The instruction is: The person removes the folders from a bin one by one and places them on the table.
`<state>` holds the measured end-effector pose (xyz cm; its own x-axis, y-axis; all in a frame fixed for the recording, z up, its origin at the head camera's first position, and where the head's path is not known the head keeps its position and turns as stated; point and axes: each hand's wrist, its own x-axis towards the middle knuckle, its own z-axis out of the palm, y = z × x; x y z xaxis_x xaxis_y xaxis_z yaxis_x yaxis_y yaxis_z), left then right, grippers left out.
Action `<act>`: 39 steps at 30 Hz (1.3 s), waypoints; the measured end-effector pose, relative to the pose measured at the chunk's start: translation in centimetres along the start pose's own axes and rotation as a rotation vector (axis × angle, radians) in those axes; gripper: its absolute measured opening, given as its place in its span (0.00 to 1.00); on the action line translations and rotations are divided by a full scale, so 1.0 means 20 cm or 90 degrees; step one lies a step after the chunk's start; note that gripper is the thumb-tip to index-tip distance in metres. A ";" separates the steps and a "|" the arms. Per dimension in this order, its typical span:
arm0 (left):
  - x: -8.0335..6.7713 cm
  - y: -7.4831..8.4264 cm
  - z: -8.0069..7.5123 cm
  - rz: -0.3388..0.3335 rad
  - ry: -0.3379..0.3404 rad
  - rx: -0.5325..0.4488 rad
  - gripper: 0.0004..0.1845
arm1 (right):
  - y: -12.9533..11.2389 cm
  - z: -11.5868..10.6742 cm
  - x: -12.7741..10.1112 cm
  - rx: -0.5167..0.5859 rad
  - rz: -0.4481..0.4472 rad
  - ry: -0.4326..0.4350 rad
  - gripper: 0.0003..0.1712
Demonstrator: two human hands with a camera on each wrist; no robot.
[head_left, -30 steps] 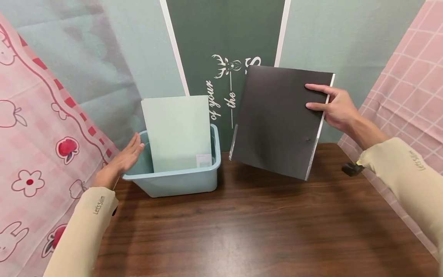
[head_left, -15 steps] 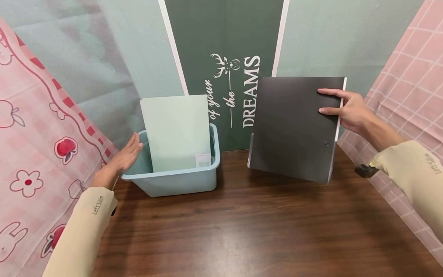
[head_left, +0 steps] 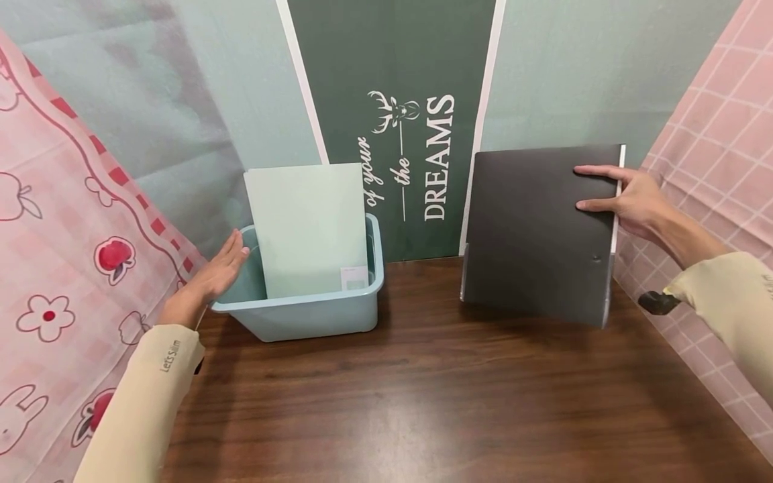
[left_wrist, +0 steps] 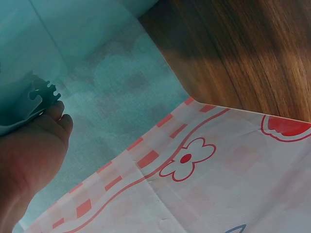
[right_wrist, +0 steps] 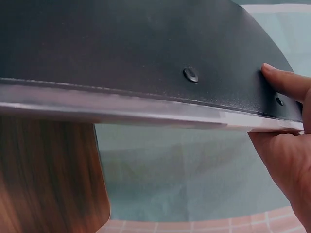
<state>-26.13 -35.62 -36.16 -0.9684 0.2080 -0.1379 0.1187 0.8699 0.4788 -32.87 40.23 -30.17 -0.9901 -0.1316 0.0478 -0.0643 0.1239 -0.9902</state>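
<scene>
My right hand point(head_left: 643, 204) pinches the right edge of a black file folder point(head_left: 531, 235), with two fingers lying across its face. In the right wrist view the folder point(right_wrist: 121, 48) shows small round studs and a clear strip along its edge. It stands nearly upright, its lower edge close over the table. My left hand point(head_left: 220, 274) rests at the left rim of a light blue plastic bin point(head_left: 320, 323), fingers extended. Inside the bin a pale green folder point(head_left: 308, 228) stands upright, with a small white label point(head_left: 353, 278) low on its front.
The brown wooden table point(head_left: 410, 402) extends in front of the bin and folder. A dark green and grey-green cloth point(head_left: 392, 54) hangs behind. Pink printed cloth point(head_left: 72, 235) borders the left, and pink checked cloth point(head_left: 725, 134) the right.
My right hand has carried the black folder right and downward, away from the bin, uncovering lettering on the back cloth. My left hand and the bin have stayed in place.
</scene>
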 end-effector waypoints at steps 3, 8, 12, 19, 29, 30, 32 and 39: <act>0.00 0.00 0.00 0.001 0.001 -0.002 0.43 | 0.02 -0.04 -0.01 -0.069 0.010 0.006 0.41; 0.00 -0.01 0.00 0.003 0.003 -0.006 0.42 | 0.06 -0.10 -0.02 -0.279 0.021 0.028 0.42; 0.00 -0.01 0.01 0.006 0.004 -0.012 0.41 | 0.09 -0.14 -0.02 -0.428 0.007 0.020 0.43; 0.00 -0.01 0.00 0.013 0.006 -0.016 0.40 | 0.13 -0.20 -0.01 -0.495 0.037 -0.029 0.46; -0.01 -0.02 0.00 0.010 0.005 -0.021 0.40 | 0.19 -0.24 0.00 -0.555 0.007 -0.085 0.45; -0.01 -0.02 0.00 0.008 0.006 -0.022 0.40 | 0.21 -0.24 0.00 -0.554 0.000 -0.088 0.44; -0.01 -0.01 0.00 0.006 0.006 -0.022 0.40 | 0.24 -0.24 0.01 -0.556 -0.016 -0.090 0.43; -0.01 0.00 0.00 0.003 0.005 -0.021 0.40 | 0.29 -0.26 0.03 -0.597 -0.043 -0.098 0.42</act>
<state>-26.02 -35.63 -36.06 -0.9693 0.2093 -0.1292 0.1165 0.8533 0.5083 -34.41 46.01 -35.29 -0.9579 -0.2866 0.0173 -0.2602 0.8410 -0.4743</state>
